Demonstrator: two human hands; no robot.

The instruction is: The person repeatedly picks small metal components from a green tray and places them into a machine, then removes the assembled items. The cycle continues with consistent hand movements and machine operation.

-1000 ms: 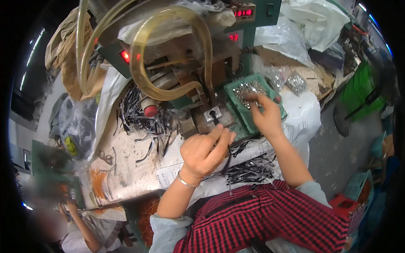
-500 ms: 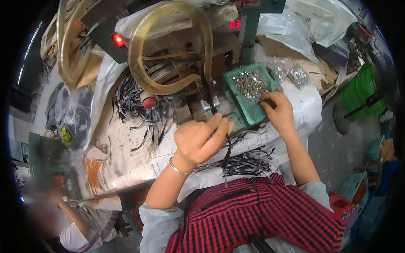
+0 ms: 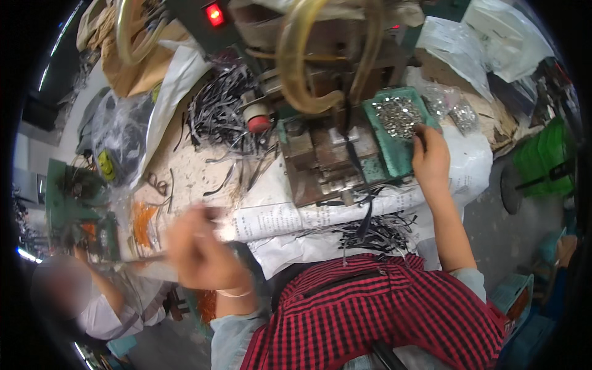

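Note:
Smeared by motion, my left hand (image 3: 206, 253) is over the table's front edge, left of the machine; whether it holds anything cannot be made out. My right hand (image 3: 433, 159) reaches over the right side of a green tray (image 3: 396, 161), thumb and fingers drawn together at the small shiny metal parts (image 3: 396, 115). What lies between those fingertips is hidden. A narrow black strip (image 3: 354, 155) extends from the machine's metal block (image 3: 338, 135) towards me. Below it, a pile of black and grey strips (image 3: 385, 234) lies near my checked apron.
Behind the block hangs a yellowish hose (image 3: 295, 58). A red-capped knob (image 3: 259, 124) stands beside another heap of dark strips (image 3: 221, 111). Bags of metal parts (image 3: 464, 115) lie right of the tray. Another person (image 3: 102, 302) sits at lower left; a green basket (image 3: 542, 160) stands right.
My left hand has let go of the black strip at the machine and swung left and towards me. My right hand has moved further over the metal parts. The whole view has shifted.

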